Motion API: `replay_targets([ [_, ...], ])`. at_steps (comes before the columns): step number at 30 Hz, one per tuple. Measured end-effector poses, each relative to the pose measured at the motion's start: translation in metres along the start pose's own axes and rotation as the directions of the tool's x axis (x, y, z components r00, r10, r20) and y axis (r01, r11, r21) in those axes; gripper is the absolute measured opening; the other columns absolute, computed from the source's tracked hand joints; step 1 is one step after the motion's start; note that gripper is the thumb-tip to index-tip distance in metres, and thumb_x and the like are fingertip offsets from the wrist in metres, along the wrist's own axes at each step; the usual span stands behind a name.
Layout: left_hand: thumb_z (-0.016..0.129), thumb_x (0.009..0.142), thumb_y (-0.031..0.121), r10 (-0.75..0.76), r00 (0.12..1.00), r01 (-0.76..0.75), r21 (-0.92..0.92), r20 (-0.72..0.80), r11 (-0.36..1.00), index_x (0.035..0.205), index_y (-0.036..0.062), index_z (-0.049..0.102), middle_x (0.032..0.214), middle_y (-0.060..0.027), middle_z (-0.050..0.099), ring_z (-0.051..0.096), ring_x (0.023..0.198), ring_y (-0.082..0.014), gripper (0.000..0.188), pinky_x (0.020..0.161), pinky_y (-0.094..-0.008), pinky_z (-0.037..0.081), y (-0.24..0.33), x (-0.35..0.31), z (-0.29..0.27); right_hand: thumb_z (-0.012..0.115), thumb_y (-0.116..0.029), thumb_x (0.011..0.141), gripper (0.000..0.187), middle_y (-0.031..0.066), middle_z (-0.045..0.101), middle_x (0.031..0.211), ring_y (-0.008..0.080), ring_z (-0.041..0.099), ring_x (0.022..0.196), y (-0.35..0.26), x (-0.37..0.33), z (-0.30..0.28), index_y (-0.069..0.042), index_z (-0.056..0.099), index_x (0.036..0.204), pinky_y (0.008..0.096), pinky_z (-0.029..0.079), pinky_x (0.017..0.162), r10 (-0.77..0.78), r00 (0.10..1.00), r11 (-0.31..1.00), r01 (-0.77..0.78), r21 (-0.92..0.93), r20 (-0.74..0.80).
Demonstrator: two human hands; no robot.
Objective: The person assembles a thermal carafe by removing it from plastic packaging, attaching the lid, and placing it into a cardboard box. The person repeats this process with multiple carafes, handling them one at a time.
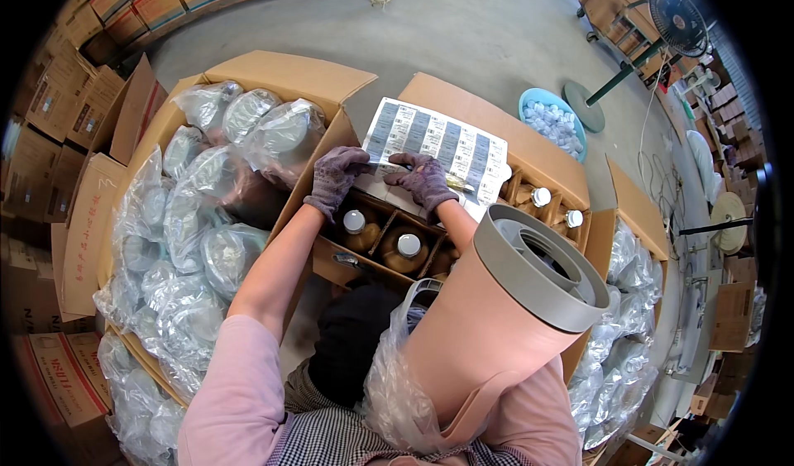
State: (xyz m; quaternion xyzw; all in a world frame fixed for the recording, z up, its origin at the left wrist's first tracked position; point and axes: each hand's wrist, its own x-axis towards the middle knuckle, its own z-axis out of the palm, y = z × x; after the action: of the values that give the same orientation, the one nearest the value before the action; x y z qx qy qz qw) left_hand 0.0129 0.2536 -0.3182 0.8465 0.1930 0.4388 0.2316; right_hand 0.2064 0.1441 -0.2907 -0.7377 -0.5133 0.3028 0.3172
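Fig.: label sheet (438,139) at centre of frame, resting across carton (546,168) of bottles (399,262). Left hand (337,181), right hand (423,186) at sheet's lower left, fingers curled; grip on anything: cannot tell. Advisable: sheet flat, lift slow, no creasing.

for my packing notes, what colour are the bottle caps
White bottle caps, best seen in the head view.

Gloved hands (333,183) in purple-grey, label sheet (438,139) in white and grey
The cylindrical container (459,334) is salmon pink with a grey rim (519,277); sleeves (240,383) are pale pink, the apron (347,439) black-and-white checked, bottle caps (408,245) white, cartons (289,73) brown, the tub (581,148) light blue.
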Motion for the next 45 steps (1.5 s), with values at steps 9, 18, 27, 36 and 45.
replay_targets([
  [9, 0.079, 0.072, 0.001, -0.336, 0.941, 0.339, -0.143, 0.044, 0.93, 0.099, 0.0087, 0.068, 0.096, -0.0086, 0.068, 0.067, 0.09, -0.0268, 0.03, 0.079, -0.0364, 0.056, 0.006, 0.001, 0.001, 0.082, -0.034, 0.067, 0.054, 0.0166, 0.072, 0.107, 0.03, 0.068, 0.099, -0.005, -0.003, -0.001, -0.013, 0.072, 0.115, 0.036, 0.051, 0.094, 0.0, 1.0, 1.0, 0.0, -0.017, 0.001],
  [18, 0.077, 0.071, 0.0, 0.019, 1.0, -0.017, 0.063, -0.019, 0.998, 0.094, 0.0115, 0.07, 0.11, -0.0121, 0.064, 0.061, 0.106, -0.0315, 0.027, 0.087, -0.0386, 0.052, 0.026, -0.001, -0.016, 0.079, -0.047, 0.072, 0.07, 0.0189, 0.065, 0.123, 0.0313, 0.061, 0.115, -0.019, -0.008, -0.014, -0.009, 0.063, 0.129, 0.0377, 0.046, 0.101, 0.039, 0.985, 0.999, -0.035, -0.029, 0.165],
  [27, 0.064, 0.09, -0.008, -0.438, 0.887, 0.298, -0.542, -0.148, 0.786, 0.099, 0.0025, 0.066, 0.1, -0.0051, 0.068, 0.061, 0.089, -0.0118, 0.014, 0.082, -0.0254, 0.051, 0.13, 0.006, -0.121, 0.068, -0.032, 0.094, 0.039, 0.011, 0.068, 0.118, 0.0198, 0.06, 0.114, -0.07, -0.068, -0.125, -0.004, 0.067, 0.12, 0.0356, 0.045, 0.102, -0.165, 0.983, 0.724, 0.066, 0.687, 0.08],
  [36, 0.067, 0.086, -0.002, -0.278, 0.856, 0.516, -0.709, 0.435, 0.481, 0.093, -0.0021, 0.063, 0.083, -0.0072, 0.066, 0.064, 0.07, -0.0135, 0.008, 0.066, -0.0259, 0.055, 0.304, 0.051, -0.151, 0.057, -0.033, 0.098, 0.04, 0.009, 0.071, 0.105, 0.0163, 0.064, 0.091, -0.134, -0.237, -0.224, -0.001, 0.065, 0.121, 0.0293, 0.051, 0.084, -0.393, 0.919, 0.893, 0.375, 0.248, 0.026],
  [45, 0.069, 0.086, 0.002, -0.234, 0.713, 0.626, -0.448, 0.661, 0.639, 0.094, -0.0016, 0.064, 0.084, -0.0021, 0.064, 0.058, 0.071, -0.008, 0.01, 0.064, -0.0229, 0.05, 0.351, 0.062, -0.116, 0.054, -0.035, 0.099, 0.036, 0.0124, 0.07, 0.099, 0.0187, 0.062, 0.088, -0.147, -0.278, -0.203, -0.006, 0.069, 0.115, 0.0343, 0.051, 0.083, -0.284, 0.956, 0.955, 0.289, 0.061, -0.075],
])
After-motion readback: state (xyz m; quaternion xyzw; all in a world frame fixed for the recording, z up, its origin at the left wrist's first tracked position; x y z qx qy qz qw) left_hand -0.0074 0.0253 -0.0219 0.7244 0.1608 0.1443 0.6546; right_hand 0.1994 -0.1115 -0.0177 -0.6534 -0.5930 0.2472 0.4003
